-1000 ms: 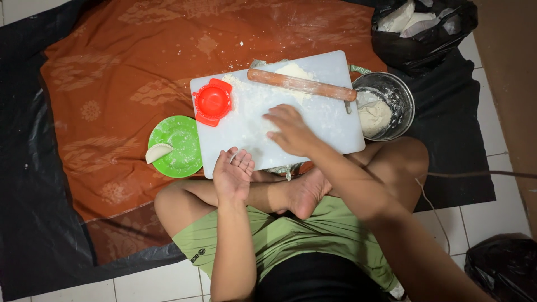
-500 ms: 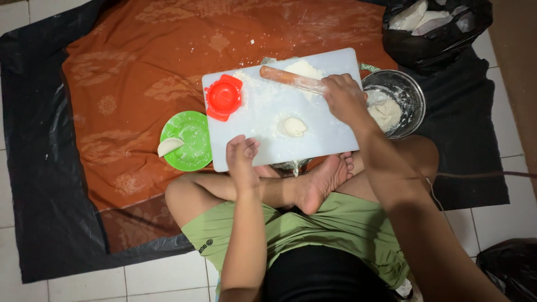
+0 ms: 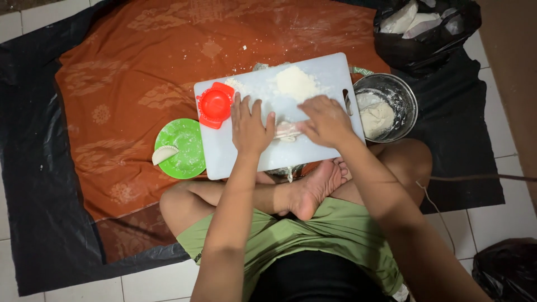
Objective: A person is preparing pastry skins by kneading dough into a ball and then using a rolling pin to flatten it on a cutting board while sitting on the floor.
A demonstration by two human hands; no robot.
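Here, in the head view, the person sat cross-legged on an orange patterned cloth [image 3: 128,72] spread over black plastic sheeting [image 3: 33,168], with a white cutting board [image 3: 330,72] in front of the knees. Both hands lay palm-down across a rolling pin [image 3: 286,131], of which only a short pale stretch showed between them near the board's middle. The left hand [image 3: 250,127] pressed flat with fingers spread, not curled around anything; the right hand [image 3: 326,119] likewise lay flat over the pin's other end, fingers loosely bent. Whatever dough sat under the pin was hidden. A heap of flour [image 3: 296,83] lay on the board's far part, and a red round mould [image 3: 215,104] sat at its left edge. Just left of the board was a green plate [image 3: 187,151] holding one folded white dumpling [image 3: 164,154]. To the right stood a metal bowl [image 3: 405,100] with a lump of dough [image 3: 376,118]
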